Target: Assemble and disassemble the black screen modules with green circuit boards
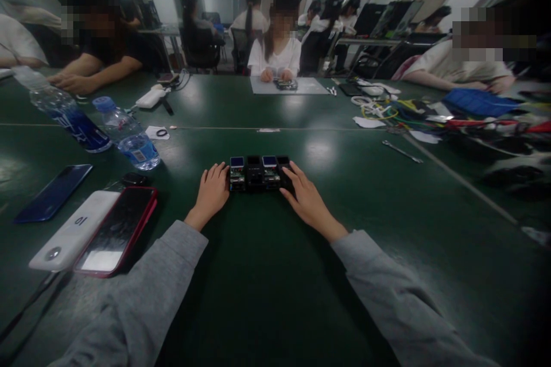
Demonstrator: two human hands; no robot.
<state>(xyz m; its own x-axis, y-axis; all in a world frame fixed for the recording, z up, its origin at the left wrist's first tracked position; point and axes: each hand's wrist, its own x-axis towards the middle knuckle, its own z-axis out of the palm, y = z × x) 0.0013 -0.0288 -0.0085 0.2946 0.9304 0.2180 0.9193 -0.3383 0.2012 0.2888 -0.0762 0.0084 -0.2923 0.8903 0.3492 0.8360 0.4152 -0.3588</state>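
Note:
A row of several small electronic modules (255,175) stands side by side on the dark green table between my two hands. Two of them show bare green circuit boards with small bluish screens; the others have black casings. My left hand (212,190) lies against the left end of the row, fingers stretched out with the tips at the leftmost board (237,172). At the other end, my right hand (306,198) rests with fingers and thumb apart, its fingertips touching or very near the rightmost black module (283,161). Neither hand is wrapped around anything.
To the left are two water bottles (138,152), a red-cased phone (116,232), a white power bank (75,229) and a blue phone (54,192). A wrench (402,151) and tangled cables (379,109) lie right. Across the table, people sit; one handles a device on a grey mat (310,87).

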